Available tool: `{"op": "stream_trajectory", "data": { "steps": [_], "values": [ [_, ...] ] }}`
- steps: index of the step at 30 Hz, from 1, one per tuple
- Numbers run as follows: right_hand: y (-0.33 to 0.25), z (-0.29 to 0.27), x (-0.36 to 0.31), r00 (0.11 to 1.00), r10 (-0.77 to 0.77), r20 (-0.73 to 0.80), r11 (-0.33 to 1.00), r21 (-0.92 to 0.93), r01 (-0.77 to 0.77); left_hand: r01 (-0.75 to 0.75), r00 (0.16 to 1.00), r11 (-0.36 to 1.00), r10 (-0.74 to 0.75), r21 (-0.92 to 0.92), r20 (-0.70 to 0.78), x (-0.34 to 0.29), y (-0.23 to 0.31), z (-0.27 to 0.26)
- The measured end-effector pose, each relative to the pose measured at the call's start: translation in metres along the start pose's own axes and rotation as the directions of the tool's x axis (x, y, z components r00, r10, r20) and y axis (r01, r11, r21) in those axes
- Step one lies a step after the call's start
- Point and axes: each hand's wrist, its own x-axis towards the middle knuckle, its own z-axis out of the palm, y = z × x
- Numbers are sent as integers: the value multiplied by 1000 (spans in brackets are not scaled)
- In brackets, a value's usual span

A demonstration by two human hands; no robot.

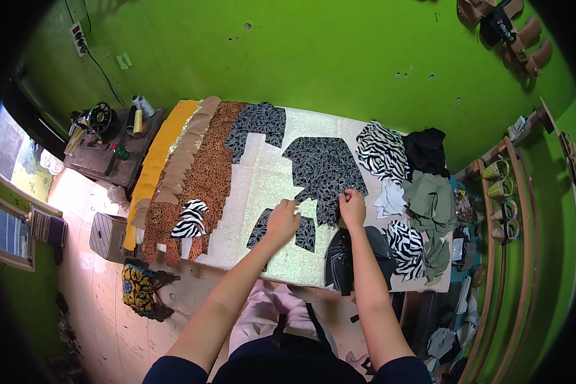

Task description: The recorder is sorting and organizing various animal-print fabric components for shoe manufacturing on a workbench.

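My left hand point(283, 221) is over a small cut piece of black-and-grey patterned fabric point(260, 229), its fingers curled together. Whatever lies under those fingertips is hidden. My right hand point(352, 208) pinches the lower right edge of a larger black-and-grey patterned fabric piece point(323, 163). That piece lies flat on a shiny pale sheet point(262, 182) covering the table. Between my hands another small patterned piece point(305, 234) rests on the sheet. Beneath my right forearm sits a stack of black cut pieces point(340, 259).
Leopard-print pieces point(214, 173), tan pieces point(182, 153) and yellow material point(157, 169) overlap at the left. Zebra-print pieces point(383, 150) and olive fabric point(429, 198) lie right. A sewing machine point(101, 118) stands far left; a wooden shoe rack point(521, 256) lines the right wall.
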Motion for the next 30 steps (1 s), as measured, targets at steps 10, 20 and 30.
{"op": "stream_trajectory", "data": {
  "steps": [10,20,30],
  "values": [
    [-19,7,1,943,200,265,975,-145,-166,77,991,992,-66,-97,116,8,25,33],
    [-45,17,3,965,237,114,905,-388,-176,79,989,995,-71,-62,132,13,19,36],
    [-23,12,2,900,184,395,695,596,-403,227,974,937,-215,-266,72,18,15,45]
  ]
}}
